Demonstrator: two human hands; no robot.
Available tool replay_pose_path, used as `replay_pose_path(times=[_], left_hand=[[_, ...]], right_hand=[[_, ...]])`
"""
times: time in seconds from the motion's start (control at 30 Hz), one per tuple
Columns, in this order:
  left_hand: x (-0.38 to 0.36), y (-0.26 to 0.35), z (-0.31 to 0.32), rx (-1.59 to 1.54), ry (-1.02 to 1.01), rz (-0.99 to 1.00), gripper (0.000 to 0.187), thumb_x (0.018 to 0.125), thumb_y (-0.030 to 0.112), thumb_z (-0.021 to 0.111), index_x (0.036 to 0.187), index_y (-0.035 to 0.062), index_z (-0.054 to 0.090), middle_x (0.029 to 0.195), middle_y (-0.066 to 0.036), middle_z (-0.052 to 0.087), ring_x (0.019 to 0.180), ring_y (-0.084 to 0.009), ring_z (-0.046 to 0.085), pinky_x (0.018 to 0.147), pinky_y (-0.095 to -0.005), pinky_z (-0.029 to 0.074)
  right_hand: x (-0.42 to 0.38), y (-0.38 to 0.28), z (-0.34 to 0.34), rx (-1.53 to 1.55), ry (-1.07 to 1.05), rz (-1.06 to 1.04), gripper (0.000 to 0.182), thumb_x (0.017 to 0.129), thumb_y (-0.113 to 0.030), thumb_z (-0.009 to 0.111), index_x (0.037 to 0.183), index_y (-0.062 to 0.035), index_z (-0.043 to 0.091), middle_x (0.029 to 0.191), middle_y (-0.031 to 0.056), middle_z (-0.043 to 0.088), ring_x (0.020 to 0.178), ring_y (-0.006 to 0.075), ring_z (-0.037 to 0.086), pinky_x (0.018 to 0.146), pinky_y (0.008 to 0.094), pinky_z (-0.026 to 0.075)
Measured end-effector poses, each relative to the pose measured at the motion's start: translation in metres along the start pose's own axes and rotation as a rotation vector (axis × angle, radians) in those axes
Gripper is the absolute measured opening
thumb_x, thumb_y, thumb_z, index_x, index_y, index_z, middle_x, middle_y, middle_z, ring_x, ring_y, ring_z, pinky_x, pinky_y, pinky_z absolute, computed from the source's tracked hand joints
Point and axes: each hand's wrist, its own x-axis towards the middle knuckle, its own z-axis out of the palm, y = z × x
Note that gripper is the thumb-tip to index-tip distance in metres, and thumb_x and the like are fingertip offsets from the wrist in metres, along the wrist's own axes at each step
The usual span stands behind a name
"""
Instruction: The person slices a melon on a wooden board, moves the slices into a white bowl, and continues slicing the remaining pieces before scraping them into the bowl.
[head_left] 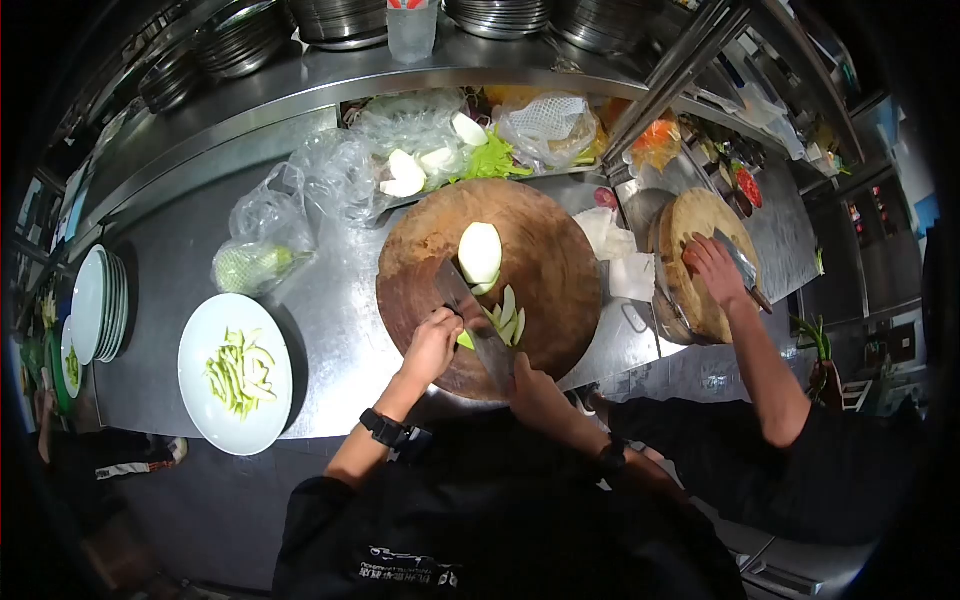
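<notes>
My right hand (537, 392) grips the handle of a cleaver (476, 325), whose wide blade slants up and left over a round wooden chopping block (560, 240). Left of the blade, my left hand (434, 345) has its fingers curled in close to the steel. A small green piece (465, 341) shows by its fingertips; what the fingers hold is hidden. Right of the blade lie several pale green vegetable slices (510, 318). A large peeled pale green vegetable chunk (480, 252) sits farther up the block.
A white plate (200, 385) with green strips stands at left, near a bagged vegetable (250, 265) and stacked plates (92, 305). Behind the block is a tray with plastic bags (410, 125) and leafy greens (492, 158). At right, a co-worker's hand (712, 268) rests on another chopping block (700, 215).
</notes>
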Motion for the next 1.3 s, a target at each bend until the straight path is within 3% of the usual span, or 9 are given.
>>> replay_pose_path(times=[0.53, 0.6, 0.67, 0.73, 0.77, 0.8, 1.0, 1.1, 1.3], left_hand=[[-0.006, -0.007, -0.001, -0.049, -0.005, 0.046, 0.007, 0.078, -0.003, 0.058, 0.085, -0.0018, 0.061, 0.088, -0.018, 0.058, 0.085, -0.0386, 0.057, 0.074, -0.0412, 0.048], [-0.004, -0.004, -0.002, -0.057, 0.011, 0.069, 0.012, 0.075, -0.004, 0.057, 0.086, -0.0001, 0.062, 0.089, -0.017, 0.059, 0.086, -0.0381, 0.058, 0.075, -0.043, 0.049], [-0.008, -0.019, 0.004, 0.11, -0.089, 0.083, 0.015, 0.071, 0.001, 0.057, 0.084, 0.0011, 0.064, 0.089, -0.016, 0.06, 0.088, -0.0366, 0.059, 0.076, -0.0435, 0.05], [-0.009, -0.028, 0.011, 0.08, -0.036, 0.128, 0.02, 0.068, 0.004, 0.059, 0.086, 0.0038, 0.067, 0.093, -0.014, 0.06, 0.092, -0.0337, 0.058, 0.08, -0.0423, 0.049], [-0.008, -0.018, 0.004, 0.029, 0.003, 0.165, 0.02, 0.07, 0.004, 0.058, 0.088, 0.0023, 0.066, 0.093, -0.015, 0.059, 0.093, -0.0343, 0.057, 0.081, -0.0421, 0.047], [-0.009, -0.014, 0.008, -0.059, 0.068, 0.104, 0.021, 0.07, 0.003, 0.057, 0.089, 0.0005, 0.064, 0.092, -0.017, 0.057, 0.091, -0.0357, 0.056, 0.079, -0.0426, 0.047], [-0.014, -0.031, 0.025, 0.055, 0.118, 0.183, 0.024, 0.068, 0.001, 0.056, 0.092, 0.0002, 0.06, 0.1, -0.017, 0.056, 0.098, -0.037, 0.052, 0.087, -0.0416, 0.045], [-0.011, -0.032, 0.018, -0.089, -0.022, 0.007, 0.022, 0.069, 0.002, 0.056, 0.091, 0.0005, 0.06, 0.099, -0.017, 0.055, 0.097, -0.0369, 0.051, 0.088, -0.0399, 0.045], [-0.016, -0.042, 0.033, 0.273, -0.035, 0.155, 0.012, 0.077, 0.008, 0.052, 0.083, 0.0049, 0.061, 0.091, -0.012, 0.058, 0.096, -0.0277, 0.053, 0.09, -0.0352, 0.041]], right_hand=[[0.007, 0.0, -0.002, 0.043, 0.075, 0.026, 0.019, 0.09, -0.012, 0.048, 0.095, 0.0025, 0.037, 0.071, 0.0316, 0.057, 0.074, 0.0519, 0.056, 0.065, 0.0587, 0.042], [0.01, 0.008, -0.014, -0.076, 0.059, -0.076, 0.02, 0.09, -0.012, 0.049, 0.097, 0.0037, 0.039, 0.073, 0.0306, 0.058, 0.075, 0.0523, 0.056, 0.065, 0.0583, 0.043], [-0.001, 0.016, -0.02, -0.375, 0.22, -0.574, 0.021, 0.09, -0.013, 0.049, 0.102, 0.0036, 0.043, 0.081, 0.0316, 0.058, 0.078, 0.0517, 0.056, 0.066, 0.0569, 0.044], [-0.009, -0.012, -0.028, -0.17, -0.036, -0.116, 0.028, 0.089, -0.013, 0.049, 0.11, 0.0055, 0.047, 0.092, 0.0342, 0.056, 0.081, 0.0483, 0.056, 0.068, 0.055, 0.046], [-0.002, 0.01, -0.016, -0.332, -0.073, -0.245, 0.032, 0.089, -0.014, 0.049, 0.113, 0.0072, 0.045, 0.084, 0.0346, 0.058, 0.081, 0.049, 0.057, 0.069, 0.0562, 0.046], [0.001, 0.016, 0.001, -0.196, 0.073, -0.048, 0.028, 0.089, -0.02, 0.05, 0.103, 0.0041, 0.049, 0.088, 0.0302, 0.059, 0.082, 0.0491, 0.057, 0.072, 0.056, 0.046], [0.022, 0.011, 0.01, -0.083, 0.061, -0.015, 0.04, 0.093, -0.027, 0.046, 0.116, 0.0057, 0.046, 0.108, 0.0365, 0.055, 0.104, 0.0522, 0.051, 0.084, 0.0531, 0.043], [0.02, 0.012, -0.001, -0.047, 0.11, -0.155, 0.039, 0.094, -0.027, 0.045, 0.117, 0.0042, 0.045, 0.105, 0.0357, 0.056, 0.102, 0.0526, 0.052, 0.083, 0.0541, 0.042], [-0.01, -0.038, -0.021, -0.321, -0.003, 0.151, 0.037, 0.094, -0.025, 0.042, 0.116, 0.0044, 0.042, 0.097, 0.0361, 0.057, 0.095, 0.0525, 0.053, 0.08, 0.056, 0.042]])
